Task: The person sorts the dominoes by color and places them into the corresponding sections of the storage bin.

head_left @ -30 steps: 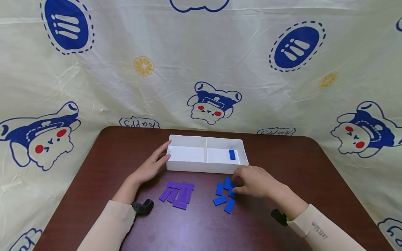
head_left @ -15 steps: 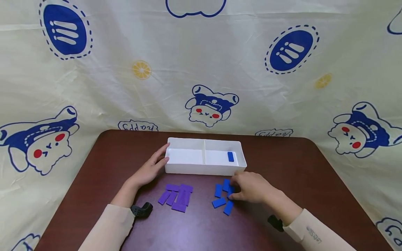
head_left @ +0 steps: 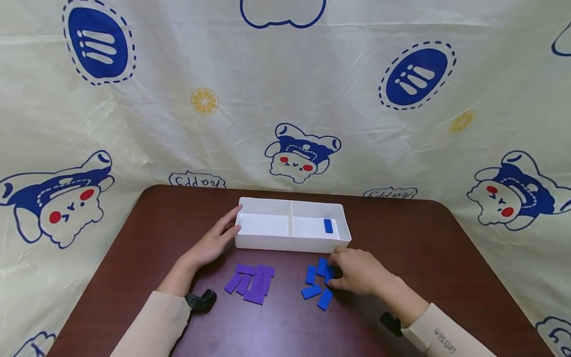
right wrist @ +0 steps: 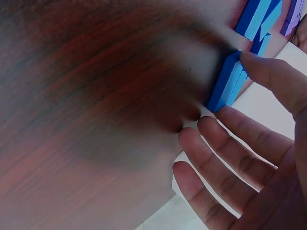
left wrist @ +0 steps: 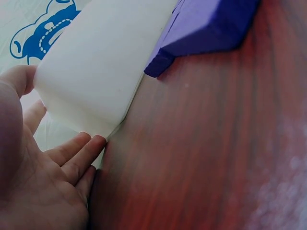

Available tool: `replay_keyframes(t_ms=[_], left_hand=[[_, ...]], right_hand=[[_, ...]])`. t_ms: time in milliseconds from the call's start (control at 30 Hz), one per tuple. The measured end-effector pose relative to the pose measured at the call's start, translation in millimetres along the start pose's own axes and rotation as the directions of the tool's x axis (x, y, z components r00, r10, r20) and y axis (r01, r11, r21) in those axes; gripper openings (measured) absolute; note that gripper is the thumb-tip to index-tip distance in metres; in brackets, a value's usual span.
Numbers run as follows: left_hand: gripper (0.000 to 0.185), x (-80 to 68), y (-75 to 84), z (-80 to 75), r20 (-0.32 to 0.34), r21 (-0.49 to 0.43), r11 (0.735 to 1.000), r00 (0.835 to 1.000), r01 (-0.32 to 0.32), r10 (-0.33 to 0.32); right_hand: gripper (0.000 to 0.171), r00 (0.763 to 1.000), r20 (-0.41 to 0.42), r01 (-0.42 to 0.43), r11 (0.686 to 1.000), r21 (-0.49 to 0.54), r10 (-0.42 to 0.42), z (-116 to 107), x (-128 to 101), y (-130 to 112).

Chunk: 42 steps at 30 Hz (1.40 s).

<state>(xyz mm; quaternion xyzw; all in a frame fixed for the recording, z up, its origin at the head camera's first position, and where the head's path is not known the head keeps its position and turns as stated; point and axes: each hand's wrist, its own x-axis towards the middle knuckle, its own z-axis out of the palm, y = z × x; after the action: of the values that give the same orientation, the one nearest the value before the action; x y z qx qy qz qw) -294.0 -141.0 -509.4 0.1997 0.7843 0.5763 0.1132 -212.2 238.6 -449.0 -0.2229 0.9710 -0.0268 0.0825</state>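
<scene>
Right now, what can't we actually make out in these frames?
- Head view: the right hand covers part of one blue tile, so the grip is unclear.
- Right wrist view: the table is blurred; the white tray is mostly hidden behind fingers.
- Left wrist view: the left hand is cut off by the frame edge; the purple tiles are cropped.

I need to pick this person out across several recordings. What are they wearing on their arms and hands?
Both hands, left hand and right hand, are bare, with no gloves or rings visible. Both arms wear long, pale cream sleeves; the right sleeve carries small dark lettering near the cuff. A small black device sits at the left wrist, and another at the right wrist.
</scene>
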Motion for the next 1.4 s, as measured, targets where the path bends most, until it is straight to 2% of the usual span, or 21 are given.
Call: replay_keyframes(t_ms=[200,400,533,700,867,1067,1400], left_hand=[[0.062,-0.2,-0.1,-1.7,0.002,0.018,1.0,1.0,0.0,0.0],[0.062,-0.1,-0.6,-2.8,-0.003,0.039,0.999,1.0,-0.012,0.012],[0.062,0.7,1.2,-1.8,0.014,0.046,0.999,1.0,-0.012,0.012],[0.063,0.1,5.1,-2.6,0.006,0.032,0.999,1.0,0.011,-0.011],[0.063,-1.9,5.2,-2.7,-0.003,0.025,0.999,0.999,0.033,-0.033],[0.062,-0.8,5.0,-3.3,0.002,0.04,0.999,1.0,0.022,-0.022],[0.062,-3.7,3.0,1.0,0.005,0.024,0.999,0.999,0.044,-0.044]], right_hand=[[0.042,1.0,-0.005,-0.013,1.0,-0.008,0.013,-1.3,2.7,-1.0],[0.04,1.0,-0.028,0.013,1.0,-0.011,-0.013,-1.9,3.0,2.4],[0.038,1.0,-0.021,0.0,1.0,0.006,0.0,-4.7,0.5,5.0],[0.039,1.0,-0.012,-0.016,1.0,0.011,0.016,-16.2,1.8,5.8],[0.042,1.0,-0.009,0.002,1.0,-0.009,-0.002,-25.9,3.6,6.1],[0.042,1.0,-0.026,0.011,1.0,-0.019,-0.012,-38.2,5.0,6.9],[0.041,0.999,-0.027,0.029,0.998,-0.047,-0.03,-56.7,6.3,5.9]])
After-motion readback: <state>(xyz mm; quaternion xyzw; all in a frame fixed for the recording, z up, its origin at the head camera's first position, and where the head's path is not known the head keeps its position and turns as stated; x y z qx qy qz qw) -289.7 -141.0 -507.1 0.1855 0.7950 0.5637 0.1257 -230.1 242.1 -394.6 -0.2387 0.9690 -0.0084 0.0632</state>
